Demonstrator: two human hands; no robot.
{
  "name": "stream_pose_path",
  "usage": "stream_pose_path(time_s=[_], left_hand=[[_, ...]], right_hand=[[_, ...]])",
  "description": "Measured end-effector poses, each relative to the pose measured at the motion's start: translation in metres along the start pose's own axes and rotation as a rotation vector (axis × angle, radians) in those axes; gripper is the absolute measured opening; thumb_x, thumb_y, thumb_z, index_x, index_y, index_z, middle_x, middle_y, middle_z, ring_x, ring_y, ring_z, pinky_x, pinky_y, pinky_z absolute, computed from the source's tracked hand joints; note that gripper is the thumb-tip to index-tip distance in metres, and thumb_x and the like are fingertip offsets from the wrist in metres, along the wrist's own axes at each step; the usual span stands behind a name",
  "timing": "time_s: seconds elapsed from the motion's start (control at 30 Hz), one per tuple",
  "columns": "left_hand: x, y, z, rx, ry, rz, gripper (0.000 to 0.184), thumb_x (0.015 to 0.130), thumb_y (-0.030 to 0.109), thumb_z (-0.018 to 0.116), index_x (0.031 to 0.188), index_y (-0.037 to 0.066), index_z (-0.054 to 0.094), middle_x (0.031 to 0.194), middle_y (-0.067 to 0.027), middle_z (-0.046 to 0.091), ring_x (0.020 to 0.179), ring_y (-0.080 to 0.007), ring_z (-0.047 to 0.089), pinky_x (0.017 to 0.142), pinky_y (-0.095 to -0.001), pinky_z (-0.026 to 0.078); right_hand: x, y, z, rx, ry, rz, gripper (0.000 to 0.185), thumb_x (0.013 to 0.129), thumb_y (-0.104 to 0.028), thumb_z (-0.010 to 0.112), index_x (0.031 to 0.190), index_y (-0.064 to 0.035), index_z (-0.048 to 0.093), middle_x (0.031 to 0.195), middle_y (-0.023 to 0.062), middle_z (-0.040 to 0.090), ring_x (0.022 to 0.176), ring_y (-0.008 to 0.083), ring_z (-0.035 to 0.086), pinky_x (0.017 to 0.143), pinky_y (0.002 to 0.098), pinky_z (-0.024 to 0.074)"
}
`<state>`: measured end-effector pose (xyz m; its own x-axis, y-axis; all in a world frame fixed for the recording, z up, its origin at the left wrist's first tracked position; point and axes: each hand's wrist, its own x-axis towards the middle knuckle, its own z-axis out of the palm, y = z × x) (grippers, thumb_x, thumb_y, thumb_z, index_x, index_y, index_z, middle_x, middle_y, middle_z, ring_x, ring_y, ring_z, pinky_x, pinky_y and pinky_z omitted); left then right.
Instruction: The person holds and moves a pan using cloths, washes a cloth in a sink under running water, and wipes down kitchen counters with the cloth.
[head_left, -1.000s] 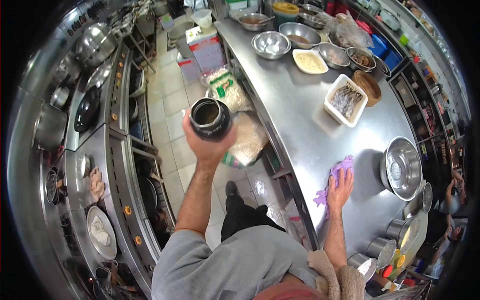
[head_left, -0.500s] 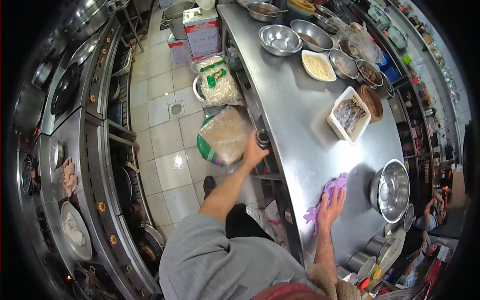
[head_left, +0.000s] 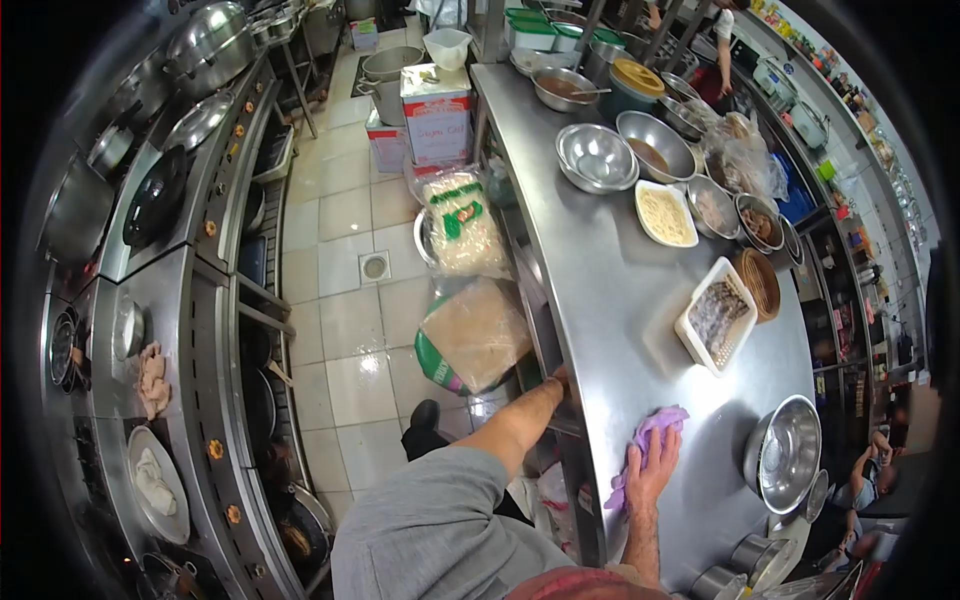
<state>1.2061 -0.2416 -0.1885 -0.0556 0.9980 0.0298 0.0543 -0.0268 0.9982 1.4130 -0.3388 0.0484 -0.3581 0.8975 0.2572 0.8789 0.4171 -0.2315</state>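
Note:
My right hand [head_left: 654, 462] presses a crumpled purple cloth [head_left: 660, 420] onto the steel table [head_left: 640, 330], near its left edge. Its fingers lie over the cloth, gripping it against the metal. My left hand [head_left: 562, 378] reaches in under the table's edge toward the shelf below. Its fingers are hidden there, and so is whatever they may hold. On the floor beside that arm lies a clear plastic package with a tan sheet-like content [head_left: 475, 335].
A white basket of greyish food [head_left: 718, 315] and a large steel bowl [head_left: 785, 455] stand on the table. Several bowls, including a steel one [head_left: 597, 158], sit farther back. A noodle bag [head_left: 463, 225] lies in the aisle, opposite the stove [head_left: 205, 340].
My left hand, which held a small dark jar-like container at the table's edge, has gone in under the tabletop. The right hand stays on the cloth. My view has shifted.

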Motion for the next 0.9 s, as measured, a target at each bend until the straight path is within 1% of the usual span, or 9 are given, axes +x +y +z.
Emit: stream_pose_path(time_s=[0.23, 0.3, 0.37, 0.4, 0.57, 0.63, 0.67, 0.73, 0.9], left_hand=[[-0.076, 0.018, -0.126, 0.363, -0.262, 0.147, 0.084, 0.066, 0.026, 0.072, 0.133, 0.001, 0.028, 0.123, -0.0229, 0.045, 0.121, -0.0332, 0.037, 0.103, -0.0357, 0.028], [-0.116, 0.046, -0.215, 0.488, -0.579, -0.191, 0.084, 0.06, 0.021, 0.077, 0.129, -0.002, 0.034, 0.128, -0.0244, 0.039, 0.12, -0.036, 0.037, 0.101, -0.0395, 0.03], [-0.166, 0.009, -0.307, 0.674, -0.601, -0.261, 0.085, 0.063, 0.034, 0.075, 0.128, -0.004, 0.035, 0.125, -0.0248, 0.043, 0.117, -0.0366, 0.041, 0.099, -0.038, 0.033], [-0.182, 0.03, -0.361, 0.65, -0.601, -0.479, 0.085, 0.064, 0.041, 0.073, 0.128, -0.003, 0.036, 0.123, -0.0253, 0.045, 0.115, -0.0365, 0.043, 0.098, -0.0393, 0.034], [-0.24, 0.012, -0.578, 0.766, -0.051, -0.714, 0.074, 0.066, 0.041, 0.072, 0.12, -0.003, 0.046, 0.118, -0.0233, 0.051, 0.107, -0.0362, 0.05, 0.093, -0.0381, 0.04], [-0.226, 0.03, -0.624, 0.728, 0.131, -0.697, 0.071, 0.067, 0.039, 0.072, 0.119, -0.002, 0.048, 0.12, -0.0223, 0.049, 0.111, -0.034, 0.048, 0.095, -0.0381, 0.038], [-0.217, 0.041, -0.645, 0.681, 0.309, -0.686, 0.067, 0.068, 0.038, 0.072, 0.118, 0.0, 0.049, 0.122, -0.0212, 0.048, 0.114, -0.0317, 0.047, 0.097, -0.038, 0.037], [-0.186, 0.055, -0.672, 0.617, 0.338, -0.652, 0.066, 0.069, 0.036, 0.072, 0.119, 0.0, 0.049, 0.121, -0.0211, 0.049, 0.113, -0.032, 0.047, 0.096, -0.0381, 0.037], [-0.1, 0.1, -0.731, 0.49, 0.28, -0.52, 0.064, 0.071, 0.034, 0.071, 0.119, -0.002, 0.048, 0.118, -0.0206, 0.051, 0.108, -0.0329, 0.051, 0.09, -0.0385, 0.042]], right_hand=[[0.093, -0.068, 0.045, 0.038, 0.117, -0.026, 0.038, 0.08, -0.018, 0.059, 0.115, -0.005, 0.053, 0.129, 0.0182, 0.041, 0.122, 0.0379, 0.034, 0.1, 0.0477, 0.0264], [0.113, -0.059, 0.071, -0.081, 0.234, -0.028, 0.035, 0.081, -0.02, 0.059, 0.112, -0.0052, 0.055, 0.126, 0.0168, 0.045, 0.12, 0.0354, 0.036, 0.098, 0.046, 0.0292], [0.128, -0.054, 0.082, -0.22, 0.267, 0.038, 0.031, 0.084, -0.025, 0.054, 0.11, -0.0093, 0.056, 0.122, 0.0136, 0.048, 0.119, 0.0308, 0.039, 0.096, 0.0469, 0.0301], [0.137, -0.062, 0.081, -0.309, 0.22, 0.143, 0.031, 0.085, -0.029, 0.051, 0.11, -0.0119, 0.056, 0.121, 0.012, 0.049, 0.118, 0.0287, 0.04, 0.096, 0.048, 0.0298], [0.171, -0.115, 0.087, -0.617, 0.27, 0.477, 0.031, 0.09, -0.036, 0.044, 0.111, -0.0171, 0.056, 0.121, 0.0082, 0.048, 0.116, 0.0251, 0.042, 0.093, 0.0503, 0.0292], [0.205, -0.153, 0.098, -0.584, 0.555, 0.466, 0.032, 0.09, -0.035, 0.045, 0.111, -0.0144, 0.058, 0.12, 0.0113, 0.048, 0.113, 0.0275, 0.043, 0.093, 0.0479, 0.0303], [0.228, -0.18, 0.113, -0.247, 0.679, 0.447, 0.032, 0.089, -0.03, 0.049, 0.111, -0.0096, 0.058, 0.117, 0.0154, 0.048, 0.111, 0.0302, 0.044, 0.094, 0.0445, 0.0313], [0.281, -0.259, 0.127, 0.059, 0.65, 0.273, 0.029, 0.085, -0.016, 0.054, 0.108, 0.0019, 0.057, 0.115, 0.0202, 0.048, 0.104, 0.0327, 0.047, 0.089, 0.0417, 0.037], [0.408, -0.401, 0.185, 0.172, 0.476, -0.038, 0.027, 0.084, -0.016, 0.056, 0.109, -0.005, 0.057, 0.113, 0.0167, 0.049, 0.106, 0.032, 0.044, 0.091, 0.0423, 0.0316]])
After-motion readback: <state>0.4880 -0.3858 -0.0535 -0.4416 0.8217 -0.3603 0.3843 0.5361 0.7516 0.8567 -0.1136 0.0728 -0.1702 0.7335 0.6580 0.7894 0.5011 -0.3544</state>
